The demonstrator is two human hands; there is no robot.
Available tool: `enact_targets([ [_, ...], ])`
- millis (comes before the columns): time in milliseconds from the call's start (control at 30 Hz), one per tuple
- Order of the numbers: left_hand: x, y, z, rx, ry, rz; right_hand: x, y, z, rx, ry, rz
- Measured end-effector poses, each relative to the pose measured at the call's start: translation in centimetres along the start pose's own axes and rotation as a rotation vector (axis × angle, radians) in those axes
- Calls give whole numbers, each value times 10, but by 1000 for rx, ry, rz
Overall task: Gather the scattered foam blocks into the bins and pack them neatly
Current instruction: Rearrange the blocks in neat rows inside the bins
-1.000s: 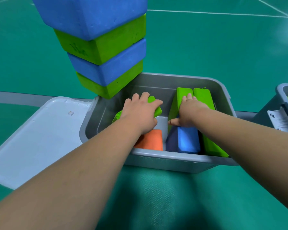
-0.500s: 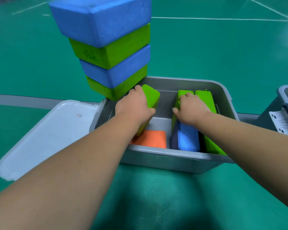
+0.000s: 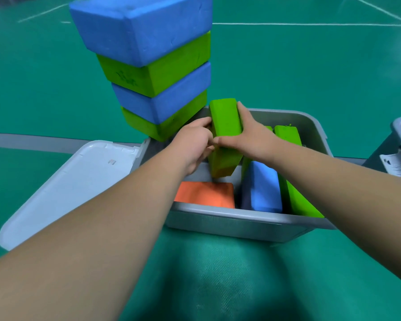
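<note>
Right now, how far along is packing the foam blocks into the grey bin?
Done: an orange foam block, a blue foam block and green foam slabs sit in the grey plastic bin. In hand: left hand and right hand grip an upright green foam block partly inside the bin. Left: the blue-and-green foam stack at its far left corner, not yet packed.

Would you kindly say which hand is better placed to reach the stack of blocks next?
Probably the left hand: it grips the green block on the side nearest the stack, while the right hand sits beyond the block, over the bin.
</note>
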State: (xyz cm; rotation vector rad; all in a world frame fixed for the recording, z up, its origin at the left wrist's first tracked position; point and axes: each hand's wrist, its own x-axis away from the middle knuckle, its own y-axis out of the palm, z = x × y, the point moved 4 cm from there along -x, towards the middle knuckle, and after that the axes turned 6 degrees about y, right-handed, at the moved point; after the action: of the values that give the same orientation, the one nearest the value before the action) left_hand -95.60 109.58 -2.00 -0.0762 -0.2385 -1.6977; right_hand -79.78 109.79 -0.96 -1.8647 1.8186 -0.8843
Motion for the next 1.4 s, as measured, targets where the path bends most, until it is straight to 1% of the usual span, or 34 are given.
enact_targets([
  [67, -5, 1, -3, 14, -5, -23, -4, -3, 0, 71, -22, 56],
  [133, -11, 5, -8, -10, -8, -48, -9, -5, -1, 138, -39, 147],
  [167, -12, 6, -11, -50, -12, -59, -11, -5, 0, 178, -50, 194],
  [233, -14, 9, -16, -174, -23, -86, -15, 1, 4, 255, -68, 237],
  [300, -14, 11, -24, -268, -46, -123, -19, 8, 12, 284, -75, 232],
  [333, -14, 11, -28, -273, -55, -142, -21, 10, 15, 290, -83, 225],
  [467, -14, 8, -43, -244, -110, -200, -29, 16, 26, 374, -122, 197],
  [567, -18, 6, -54, -237, -145, -231, -31, 19, 32, 446, -117, 175],
  [700, -25, 8, -58, -209, -155, -266, -29, 8, 37, 518, -90, 215],
  [800, -30, 4, -60, -205, -162, -281, -27, 1, 43, 447, -72, 226],
  [900, -36, -2, -60, -186, -182, -286, -21, -2, 45, 377, -81, 297],
  [933, -42, -6, -62, -234, -175, -267, -19, -2, 43, 374, -93, 326],
  [967, -45, -9, -63, -350, -160, -239, -18, -1, 40, 378, -106, 349],
  [1000, -50, -17, -67, -535, -139, -211, -17, 1, 36, 383, -114, 365],
  [1033, -54, -25, -72, -767, -121, -197, -17, 3, 34, 385, -114, 374],
  [1067, -56, -31, -79, -1000, -130, -224, -17, 5, 33, 387, -110, 378],
  [1100, -55, -35, -87, -1207, -185, -294, -18, 7, 33, 395, -100, 379],
  [1133, -53, -39, -95, -1364, -255, -379, -19, 8, 36, 405, -80, 376],
  [1167, -50, -44, -102, -1463, -334, -444, -20, 9, 38, 408, -57, 369],
  [1200, -51, -49, -109, -1510, -396, -472, -21, 9, 40, 405, -37, 364],
  [1300, -62, -63, -129, -1501, -522, -458, -26, 3, 41, 392, 5, 377],
  [1400, -46, -67, -132, -1383, -748, -427, -28, -1, 42, 373, 29, 385],
])
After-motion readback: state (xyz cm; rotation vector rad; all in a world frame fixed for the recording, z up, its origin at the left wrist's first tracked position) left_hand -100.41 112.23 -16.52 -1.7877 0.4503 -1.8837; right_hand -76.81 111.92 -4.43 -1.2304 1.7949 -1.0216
